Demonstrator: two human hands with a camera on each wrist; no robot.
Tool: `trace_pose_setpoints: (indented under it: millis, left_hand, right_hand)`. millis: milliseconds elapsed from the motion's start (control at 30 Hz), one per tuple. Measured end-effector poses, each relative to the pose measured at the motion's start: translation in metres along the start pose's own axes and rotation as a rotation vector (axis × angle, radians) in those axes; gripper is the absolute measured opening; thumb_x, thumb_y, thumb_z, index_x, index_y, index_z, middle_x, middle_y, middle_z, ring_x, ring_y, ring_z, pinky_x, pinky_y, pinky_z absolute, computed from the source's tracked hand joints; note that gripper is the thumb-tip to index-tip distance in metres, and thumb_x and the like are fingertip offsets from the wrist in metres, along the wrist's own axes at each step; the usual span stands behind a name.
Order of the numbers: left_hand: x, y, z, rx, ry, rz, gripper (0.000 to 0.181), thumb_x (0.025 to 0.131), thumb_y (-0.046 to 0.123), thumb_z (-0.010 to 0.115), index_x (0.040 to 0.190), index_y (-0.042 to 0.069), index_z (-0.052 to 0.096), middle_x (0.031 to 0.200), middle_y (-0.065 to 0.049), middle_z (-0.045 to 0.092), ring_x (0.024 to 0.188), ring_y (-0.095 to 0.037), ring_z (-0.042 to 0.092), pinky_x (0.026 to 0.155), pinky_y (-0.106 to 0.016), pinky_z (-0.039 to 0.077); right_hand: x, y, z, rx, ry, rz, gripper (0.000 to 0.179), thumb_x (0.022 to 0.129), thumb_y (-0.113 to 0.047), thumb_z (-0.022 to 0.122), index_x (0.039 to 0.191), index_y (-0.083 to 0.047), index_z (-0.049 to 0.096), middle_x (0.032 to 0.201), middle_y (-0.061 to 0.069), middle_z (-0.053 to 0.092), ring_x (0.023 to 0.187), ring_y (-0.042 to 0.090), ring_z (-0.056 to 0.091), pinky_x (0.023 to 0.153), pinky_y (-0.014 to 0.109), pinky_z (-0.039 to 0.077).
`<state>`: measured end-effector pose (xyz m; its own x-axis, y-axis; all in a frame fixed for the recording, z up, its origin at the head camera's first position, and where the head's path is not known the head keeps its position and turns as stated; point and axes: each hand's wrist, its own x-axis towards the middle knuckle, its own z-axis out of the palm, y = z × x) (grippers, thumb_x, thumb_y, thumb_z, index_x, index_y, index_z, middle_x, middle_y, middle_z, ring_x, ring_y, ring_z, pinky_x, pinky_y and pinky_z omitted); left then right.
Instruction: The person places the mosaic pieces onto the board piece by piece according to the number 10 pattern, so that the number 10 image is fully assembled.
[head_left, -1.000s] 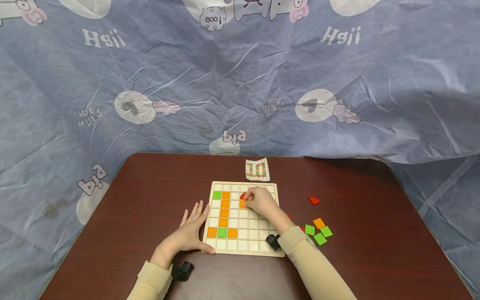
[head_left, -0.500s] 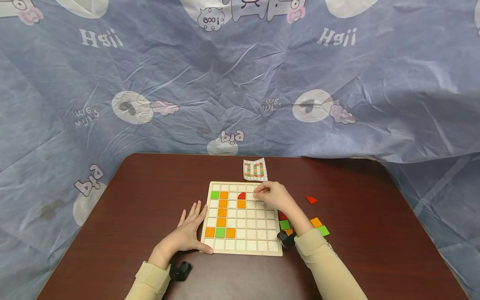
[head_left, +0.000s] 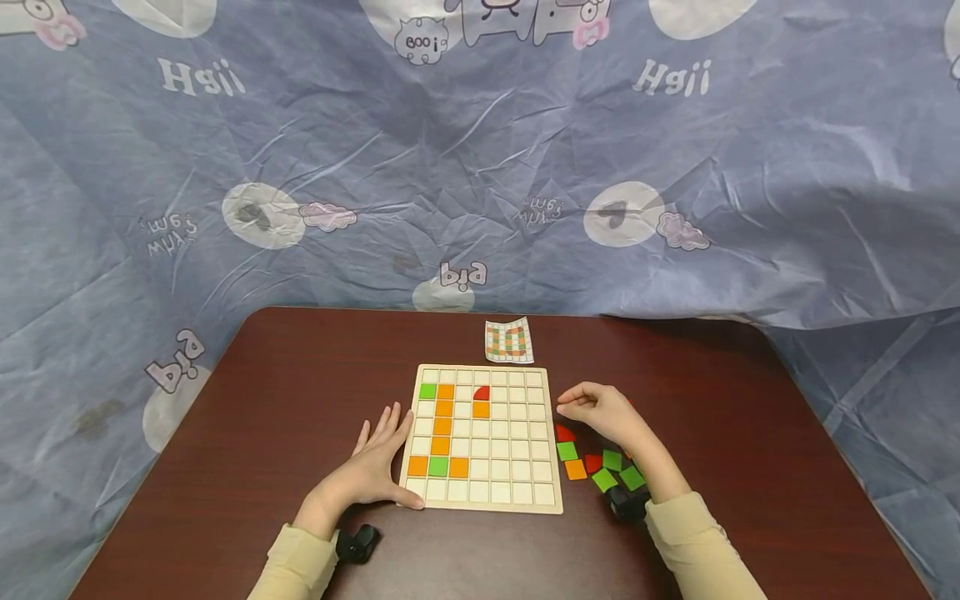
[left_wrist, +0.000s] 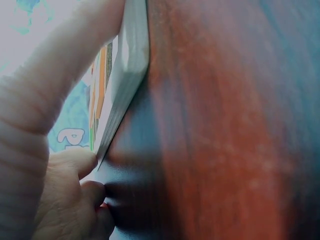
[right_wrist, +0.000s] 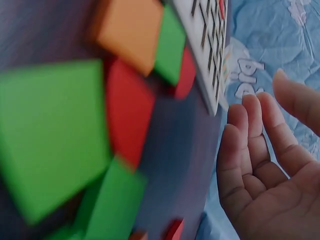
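A pale gridded board [head_left: 517,450] lies on the table. Orange and green squares fill some of its cells, and a red quarter-circle tile [head_left: 482,393] sits directly above an orange square tile [head_left: 481,409]. My left hand [head_left: 367,471] rests spread at the board's left side, its thumb at the near left corner; the left wrist view shows that thumb against the board's edge [left_wrist: 125,85]. To the right of the board, my right hand [head_left: 607,412] hovers with bent, relaxed fingers. In the right wrist view its thumb and fingertips are apart, with nothing between them.
Loose tiles lie right of the board: several green squares [head_left: 611,460], an orange square [head_left: 575,470] and red quarter-circles [head_left: 565,433]. A small patterned card [head_left: 508,341] lies behind the board. Blue printed cloth [head_left: 465,167] hangs beyond the table [head_left: 337,358].
My right hand has left the red quarter-circle tile on the board and moved right, off the board and over beside the loose tiles. The left hand keeps its place at the board.
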<state>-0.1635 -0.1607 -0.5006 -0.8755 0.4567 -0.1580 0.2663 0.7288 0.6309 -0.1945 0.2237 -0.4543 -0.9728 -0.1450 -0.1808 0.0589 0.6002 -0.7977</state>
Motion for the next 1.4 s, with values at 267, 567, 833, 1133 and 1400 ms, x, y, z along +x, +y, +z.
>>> trace_pose_setpoints:
  millis: [267,567,833,1133,1400]
  left_hand:
    - [0.0,0.001,-0.001,0.003,0.002,-0.007,0.138,0.056,0.049,0.093,0.157,0.001,0.013,0.164,-0.024,-0.002,0.153,-0.039,-0.003,0.118,-0.062,-0.007]
    - [0.0,0.003,-0.003,-0.005,-0.002,-0.017,0.138,0.057,0.049,0.093,0.157,0.002,0.012,0.164,-0.024,-0.003,0.153,-0.04,-0.004,0.118,-0.063,-0.007]
    - [-0.002,0.001,-0.001,-0.006,-0.009,-0.015,0.137,0.058,0.05,0.092,0.158,0.003,0.01,0.164,-0.023,-0.005,0.152,-0.04,-0.006,0.118,-0.063,-0.009]
    - [-0.002,0.001,0.002,0.0,-0.014,-0.018,0.137,0.058,0.051,0.092,0.158,0.004,0.011,0.164,-0.022,-0.004,0.153,-0.039,-0.005,0.118,-0.063,-0.007]
    - [-0.001,0.002,0.003,0.009,-0.012,-0.024,0.138,0.056,0.049,0.093,0.158,0.004,0.012,0.164,-0.023,-0.002,0.153,-0.039,-0.003,0.119,-0.062,-0.007]
  right_hand:
    - [-0.026,0.025,-0.023,-0.019,0.008,0.002,0.033,0.09,-0.024,0.072,0.113,0.0,0.068,0.103,0.011,0.07,0.088,0.016,0.065,0.075,0.03,0.054]
    - [-0.045,0.053,-0.045,-0.039,0.037,0.042,0.035,0.087,-0.02,0.075,0.114,0.0,0.068,0.108,0.014,0.072,0.089,0.017,0.068,0.071,0.025,0.055]
    - [-0.052,0.063,-0.045,-0.095,0.03,0.063,0.041,0.083,-0.022,0.079,0.119,-0.004,0.068,0.117,0.014,0.067,0.105,0.027,0.061,0.078,0.025,0.053]
    - [-0.054,0.067,-0.043,-0.103,0.02,0.075,0.039,0.08,-0.012,0.081,0.115,-0.001,0.068,0.115,0.014,0.064,0.101,0.025,0.059,0.076,0.024,0.051]
    - [-0.053,0.064,-0.042,-0.18,0.045,0.084,0.031,0.078,-0.011,0.082,0.105,-0.004,0.069,0.101,0.008,0.061,0.09,0.02,0.055,0.074,0.028,0.048]
